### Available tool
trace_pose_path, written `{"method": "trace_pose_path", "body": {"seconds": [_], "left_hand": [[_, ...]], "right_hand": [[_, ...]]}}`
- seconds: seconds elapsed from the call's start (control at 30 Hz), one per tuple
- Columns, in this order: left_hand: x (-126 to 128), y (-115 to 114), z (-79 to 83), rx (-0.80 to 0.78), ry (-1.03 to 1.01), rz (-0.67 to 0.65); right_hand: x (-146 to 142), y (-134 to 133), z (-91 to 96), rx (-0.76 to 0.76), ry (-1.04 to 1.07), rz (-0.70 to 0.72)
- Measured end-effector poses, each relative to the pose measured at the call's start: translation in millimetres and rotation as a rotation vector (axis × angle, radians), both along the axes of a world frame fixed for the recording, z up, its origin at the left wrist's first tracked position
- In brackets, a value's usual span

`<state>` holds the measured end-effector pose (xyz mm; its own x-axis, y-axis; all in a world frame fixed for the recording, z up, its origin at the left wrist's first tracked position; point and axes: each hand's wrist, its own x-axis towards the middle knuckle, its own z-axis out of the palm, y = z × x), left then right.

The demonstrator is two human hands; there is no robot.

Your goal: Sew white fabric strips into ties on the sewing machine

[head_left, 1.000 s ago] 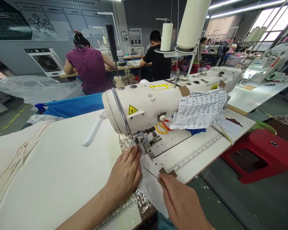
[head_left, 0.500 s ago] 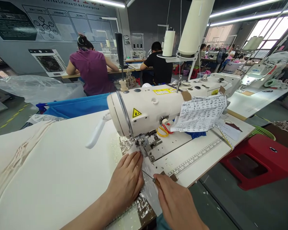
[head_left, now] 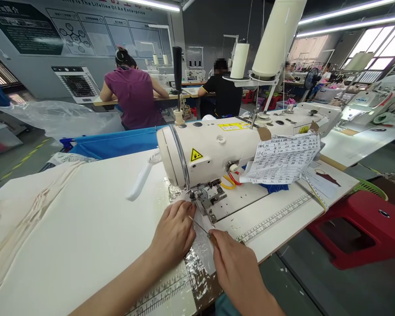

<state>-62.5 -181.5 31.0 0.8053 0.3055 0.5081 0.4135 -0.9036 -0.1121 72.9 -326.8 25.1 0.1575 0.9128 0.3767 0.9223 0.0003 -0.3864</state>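
Observation:
My left hand lies flat, fingers together, on white fabric just in front of the presser foot of a white sewing machine. My right hand pinches a thin pointed metal tool whose tip reaches toward my left fingertips, close to the needle area. The fabric runs under the foot and back toward the table's near edge, over a taped shiny patch.
A handwritten sheet is taped to the machine arm. Large thread cones stand above. A red stool sits right of the table. Cream strips lie far left. Two people sit at tables behind.
My right hand has slid left and forward, bringing the tool's tip nearer the presser foot. My left hand stayed flat on the fabric. The view has shifted a little.

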Motion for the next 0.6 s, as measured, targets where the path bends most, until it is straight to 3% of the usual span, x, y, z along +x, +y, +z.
{"method": "trace_pose_path", "body": {"seconds": [0.23, 0.43, 0.6], "left_hand": [[-6.7, 16.2, 0.1, 0.085, 0.043, 0.007], [-4.3, -6.6, 1.7, -0.015, 0.006, -0.038], [-2.9, -14.8, -0.5, -0.005, 0.033, -0.04]], "right_hand": [[-4.1, -3.3, 5.7, -0.022, 0.131, 0.036], [-4.7, -8.5, 5.2, -0.017, 0.122, 0.04], [1.6, -17.5, 4.3, -0.026, 0.136, 0.052]]}}
